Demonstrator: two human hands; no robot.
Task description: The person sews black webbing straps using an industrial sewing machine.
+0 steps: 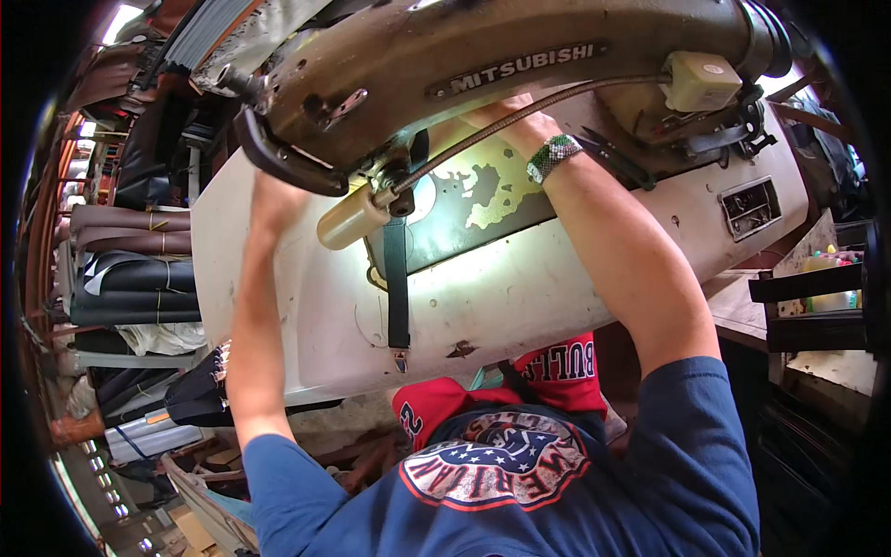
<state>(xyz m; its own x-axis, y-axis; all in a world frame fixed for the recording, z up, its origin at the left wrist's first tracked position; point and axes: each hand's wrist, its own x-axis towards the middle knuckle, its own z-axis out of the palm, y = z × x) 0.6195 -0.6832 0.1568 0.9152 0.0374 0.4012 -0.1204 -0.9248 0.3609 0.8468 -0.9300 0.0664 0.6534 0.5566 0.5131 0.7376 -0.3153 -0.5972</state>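
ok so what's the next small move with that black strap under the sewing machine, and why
Probably feed the black strap a little further toward the needle. It lies flat on the white machine table, running up under the brown sewing machine, with its clip end hanging near the table edge. Both hands are hidden behind the machine, the left forearm and right wrist reaching in either side, so grip can't be confirmed.

One sewing machine (520,56), one black strap (397,283), one beaded wristband (553,156).

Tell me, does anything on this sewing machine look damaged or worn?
Yes. The dark plate under the machine arm has large pale patches where its coating has flaked off, and the white table shows chips and stains.
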